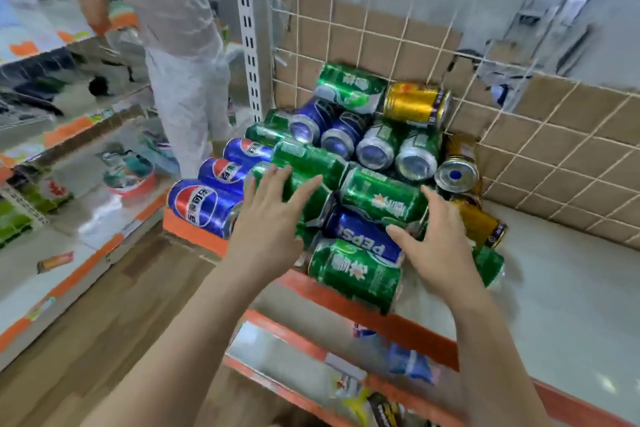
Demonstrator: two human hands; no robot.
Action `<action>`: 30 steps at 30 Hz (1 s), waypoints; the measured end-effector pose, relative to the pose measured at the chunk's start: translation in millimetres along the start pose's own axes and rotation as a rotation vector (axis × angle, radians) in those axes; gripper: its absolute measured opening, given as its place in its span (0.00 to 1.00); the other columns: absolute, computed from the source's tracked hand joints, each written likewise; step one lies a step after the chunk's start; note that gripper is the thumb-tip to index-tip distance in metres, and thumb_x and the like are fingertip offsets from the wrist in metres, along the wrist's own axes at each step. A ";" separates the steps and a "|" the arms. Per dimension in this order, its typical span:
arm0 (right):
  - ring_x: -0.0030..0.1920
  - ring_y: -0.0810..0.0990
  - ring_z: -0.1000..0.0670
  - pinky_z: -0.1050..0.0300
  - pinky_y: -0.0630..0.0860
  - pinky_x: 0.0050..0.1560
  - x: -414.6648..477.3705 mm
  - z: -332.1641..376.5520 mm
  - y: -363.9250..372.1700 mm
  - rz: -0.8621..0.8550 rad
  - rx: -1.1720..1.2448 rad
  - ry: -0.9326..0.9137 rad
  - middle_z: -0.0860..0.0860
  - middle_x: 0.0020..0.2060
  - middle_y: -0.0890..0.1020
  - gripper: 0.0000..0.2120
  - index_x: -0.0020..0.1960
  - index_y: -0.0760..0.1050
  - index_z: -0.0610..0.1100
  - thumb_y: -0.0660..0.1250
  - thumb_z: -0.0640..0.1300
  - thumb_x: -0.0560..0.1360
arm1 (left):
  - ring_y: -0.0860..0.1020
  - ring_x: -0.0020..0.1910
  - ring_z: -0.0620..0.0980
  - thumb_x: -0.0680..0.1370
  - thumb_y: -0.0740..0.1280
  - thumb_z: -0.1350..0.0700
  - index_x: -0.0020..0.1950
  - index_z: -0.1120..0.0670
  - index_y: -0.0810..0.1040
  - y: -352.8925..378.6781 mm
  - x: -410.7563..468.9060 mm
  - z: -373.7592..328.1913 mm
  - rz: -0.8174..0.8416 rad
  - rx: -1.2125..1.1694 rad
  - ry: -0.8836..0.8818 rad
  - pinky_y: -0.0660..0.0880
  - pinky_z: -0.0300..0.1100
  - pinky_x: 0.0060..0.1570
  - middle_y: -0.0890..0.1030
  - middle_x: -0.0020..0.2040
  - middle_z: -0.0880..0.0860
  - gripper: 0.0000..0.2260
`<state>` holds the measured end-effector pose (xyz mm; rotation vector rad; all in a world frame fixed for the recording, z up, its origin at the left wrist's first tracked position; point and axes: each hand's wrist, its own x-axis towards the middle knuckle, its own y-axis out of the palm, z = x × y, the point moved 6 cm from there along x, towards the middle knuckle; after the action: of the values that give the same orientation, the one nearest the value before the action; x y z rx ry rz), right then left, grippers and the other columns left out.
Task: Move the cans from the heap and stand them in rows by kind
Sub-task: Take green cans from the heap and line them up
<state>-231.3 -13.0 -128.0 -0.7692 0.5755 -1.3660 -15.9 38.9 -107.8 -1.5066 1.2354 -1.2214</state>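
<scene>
Cans [363, 156] lie in a heap at the left end of the shelf [571, 270], piled against the wire mesh [381, 38] at the back: green, blue and gold all jumbled, every one of them on its side. None stands upright, so by the look of it the sorting has barely begun, and this is the reach for a first pick. The left hand [273, 215] hovers over a green can [304, 163] with fingers spread and straight, gripping nothing. The right hand [440, 236] is just as loose, splayed beside another green can [384, 198], thumb out over a Pepsi can [363, 236]. Whether either hand touches metal is hard to say. The next move calls for closing round one can near the top or front without setting the pile rolling; the front green can [356, 274] overhangs the shelf lip and could drop. The bare stretch of shelf to the right looks like the place for rows. Three blue cans [204, 204] lie side by side at the left edge. A gold can [481, 222] is half hidden behind the right hand, cans deep in the heap show only their ends, and the lower shelf [311, 350] is a blur.
</scene>
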 end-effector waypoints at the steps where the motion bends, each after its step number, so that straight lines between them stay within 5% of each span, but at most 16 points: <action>1: 0.68 0.64 0.45 0.48 0.64 0.68 1.4 -1.3 2.7 -0.014 0.000 0.011 0.47 0.68 0.64 0.38 0.75 0.53 0.49 0.69 0.53 0.73 | 0.46 0.76 0.56 0.70 0.69 0.60 0.76 0.43 0.52 2.7 4.6 2.9 0.021 0.025 0.019 0.38 0.53 0.73 0.53 0.76 0.57 0.39; 4: 0.67 0.65 0.45 0.47 0.65 0.67 5.6 -0.9 5.8 -0.036 -0.007 0.046 0.47 0.67 0.67 0.39 0.75 0.53 0.49 0.71 0.52 0.72 | 0.44 0.76 0.55 0.71 0.68 0.57 0.76 0.42 0.51 5.8 16.9 6.5 0.065 0.061 0.053 0.36 0.53 0.72 0.52 0.76 0.54 0.38; 10: 0.65 0.69 0.46 0.43 0.69 0.64 18.5 -3.5 8.1 0.005 0.095 0.080 0.50 0.64 0.72 0.40 0.72 0.58 0.52 0.76 0.52 0.66 | 0.54 0.72 0.55 0.69 0.69 0.51 0.72 0.39 0.56 3.0 34.7 6.1 0.102 0.138 0.098 0.41 0.57 0.72 0.59 0.70 0.53 0.36; 17: 0.55 0.77 0.46 0.43 0.77 0.55 16.8 5.1 -5.3 -0.099 0.392 0.050 0.51 0.59 0.72 0.32 0.60 0.68 0.59 0.80 0.50 0.61 | 0.65 0.66 0.51 0.66 0.71 0.44 0.69 0.36 0.62 -8.0 42.8 12.5 0.044 0.105 0.214 0.59 0.48 0.65 0.65 0.67 0.47 0.34; 21: 0.53 0.77 0.49 0.54 0.76 0.53 16.5 21.2 -20.0 -0.159 0.462 -0.024 0.52 0.55 0.68 0.30 0.60 0.70 0.58 0.78 0.42 0.64 | 0.70 0.61 0.48 0.64 0.73 0.42 0.67 0.40 0.67 -24.0 44.8 18.4 -0.064 -0.040 0.197 0.67 0.43 0.56 0.75 0.62 0.44 0.33; 27: 0.56 0.77 0.58 0.59 0.78 0.53 6.7 36.2 -32.0 -0.199 0.609 -0.108 0.50 0.63 0.71 0.33 0.63 0.70 0.59 0.76 0.38 0.64 | 0.77 0.49 0.47 0.57 0.74 0.37 0.58 0.42 0.71 -49.0 39.2 30.8 -0.186 -0.527 0.008 0.75 0.46 0.47 0.78 0.47 0.42 0.32; 30: 0.54 0.80 0.53 0.60 0.79 0.45 -2.8 40.8 -38.2 -0.186 0.760 -0.116 0.50 0.62 0.75 0.37 0.68 0.68 0.56 0.71 0.37 0.62 | 0.76 0.45 0.44 0.60 0.79 0.47 0.55 0.42 0.71 -50.9 36.6 18.0 -0.117 -0.736 -0.003 0.74 0.42 0.46 0.77 0.44 0.42 0.27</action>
<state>-225.2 -5.4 -72.9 -0.2756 -0.1275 -1.5467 13.2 12.6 -55.7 -2.1179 1.7242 -0.8605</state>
